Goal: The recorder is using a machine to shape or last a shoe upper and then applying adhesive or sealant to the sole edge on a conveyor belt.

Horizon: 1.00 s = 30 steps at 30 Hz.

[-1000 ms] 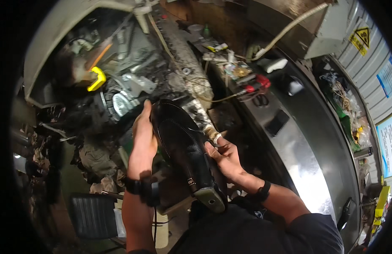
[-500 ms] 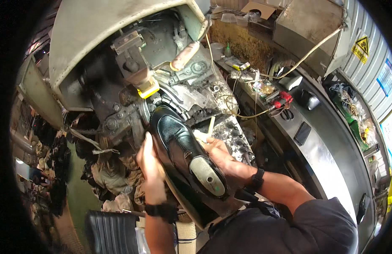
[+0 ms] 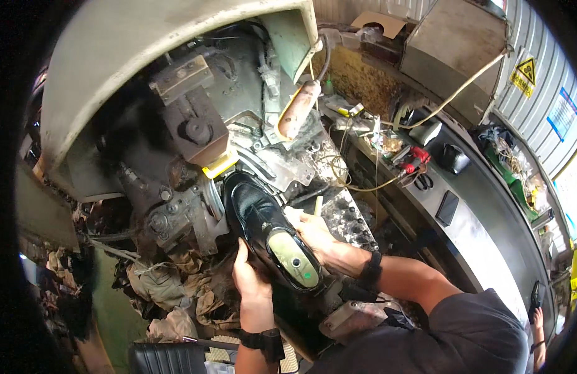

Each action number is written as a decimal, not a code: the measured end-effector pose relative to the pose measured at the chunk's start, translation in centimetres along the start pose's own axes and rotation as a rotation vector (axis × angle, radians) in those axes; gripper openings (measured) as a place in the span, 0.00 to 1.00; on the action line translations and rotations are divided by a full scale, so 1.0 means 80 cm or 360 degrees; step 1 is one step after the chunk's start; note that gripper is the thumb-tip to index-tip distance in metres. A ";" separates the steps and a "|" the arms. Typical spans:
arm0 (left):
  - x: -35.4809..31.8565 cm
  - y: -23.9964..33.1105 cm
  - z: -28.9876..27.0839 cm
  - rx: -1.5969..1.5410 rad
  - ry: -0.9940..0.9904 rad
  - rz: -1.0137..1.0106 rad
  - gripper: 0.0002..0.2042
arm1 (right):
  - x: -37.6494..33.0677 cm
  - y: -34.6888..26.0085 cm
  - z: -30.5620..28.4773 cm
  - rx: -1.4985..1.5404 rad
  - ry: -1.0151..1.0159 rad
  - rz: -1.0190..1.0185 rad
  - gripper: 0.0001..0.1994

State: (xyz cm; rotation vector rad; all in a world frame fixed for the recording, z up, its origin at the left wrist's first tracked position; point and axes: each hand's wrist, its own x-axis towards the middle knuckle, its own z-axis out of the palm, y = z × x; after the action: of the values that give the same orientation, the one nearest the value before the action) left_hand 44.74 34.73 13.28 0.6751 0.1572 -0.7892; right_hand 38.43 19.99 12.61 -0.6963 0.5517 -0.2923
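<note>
1. Compared with one second ago, the black shoe [image 3: 254, 206] has swung so that its upper faces the camera and its toe has come up to the machine; the left hand [image 3: 253, 283] has slid from beside the toe back toward the heel.
2. Nearest the viewer, the forearms enter from below, with a dark wristband on each wrist. A black padded seat [image 3: 164, 358] shows at the lower edge.
3. The left hand supports the shoe from the left near the heel, thumb against its side; its other fingers are mostly hidden.
4. The right hand [image 3: 320, 240] grasps the shoe's right side. Something pale sits at its fingertips, too unclear to identify.
5. The shoe lies between both hands, toe pointing away. A pale green form [image 3: 285, 249] with a round hole fills its heel opening.
6. Just beyond the toe stands a grimy metal block [image 3: 198, 128] with a yellow lower edge, under a large grey casing [image 3: 145, 56]. Whether the toe touches metal cannot be told.
7. Left of the shoe, crumpled tan cloths [image 3: 154, 283] lie heaped.
8. Along the right runs a steel tabletop [image 3: 479, 252] carrying a dark phone [image 3: 447, 207], scissors [image 3: 424, 181] and a red tool [image 3: 416, 159].
9. Farthest, a yellow warning sign [image 3: 524, 76] hangs on a ridged wall.
</note>
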 end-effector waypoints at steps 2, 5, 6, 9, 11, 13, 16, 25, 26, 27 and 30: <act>-0.001 0.003 0.010 0.0015 -0.0012 -0.0005 0.20 | 0.007 -0.002 -0.002 0.0004 0.0063 -0.0007 0.09; 0.011 -0.016 -0.002 -0.0051 0.0041 0.0034 0.22 | 0.022 0.001 -0.014 -0.0014 0.0029 0.0012 0.08; 0.016 -0.025 -0.003 -0.0091 0.0081 0.0114 0.22 | 0.028 0.003 -0.023 -0.0029 -0.0008 -0.0005 0.09; 0.031 -0.045 -0.001 -0.0033 0.0270 0.0227 0.23 | 0.046 0.013 -0.039 -0.0014 -0.0100 -0.0035 0.11; 0.039 -0.053 -0.001 -0.0055 0.0307 0.0259 0.23 | 0.055 0.017 -0.045 -0.0054 -0.0161 -0.0063 0.12; 0.048 -0.059 -0.004 -0.0039 0.0381 0.0328 0.22 | 0.061 0.018 -0.052 -0.0045 -0.0192 -0.0047 0.13; 0.063 -0.068 -0.029 0.0010 0.0393 0.0441 0.22 | 0.061 0.022 -0.048 0.0017 -0.0254 -0.0046 0.13; 0.071 -0.072 -0.037 0.0072 0.0420 0.0567 0.22 | 0.060 0.027 -0.045 0.0225 -0.0357 -0.0086 0.17; 0.069 -0.069 -0.033 0.0060 0.0472 0.0516 0.22 | 0.057 0.027 -0.046 0.0263 -0.0340 -0.0062 0.18; 0.069 -0.068 -0.033 0.0042 0.0433 0.0502 0.22 | 0.058 0.027 -0.047 0.0271 -0.0336 -0.0071 0.18; 0.066 -0.064 -0.020 -0.0030 0.0380 0.0443 0.22 | 0.054 0.028 -0.050 0.0317 -0.0343 -0.0030 0.18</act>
State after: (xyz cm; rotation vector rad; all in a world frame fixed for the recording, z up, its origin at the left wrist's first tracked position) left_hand 45.07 29.91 7.44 0.7538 0.2808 -0.4385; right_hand 39.86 17.68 6.97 -0.5322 0.3057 -0.2816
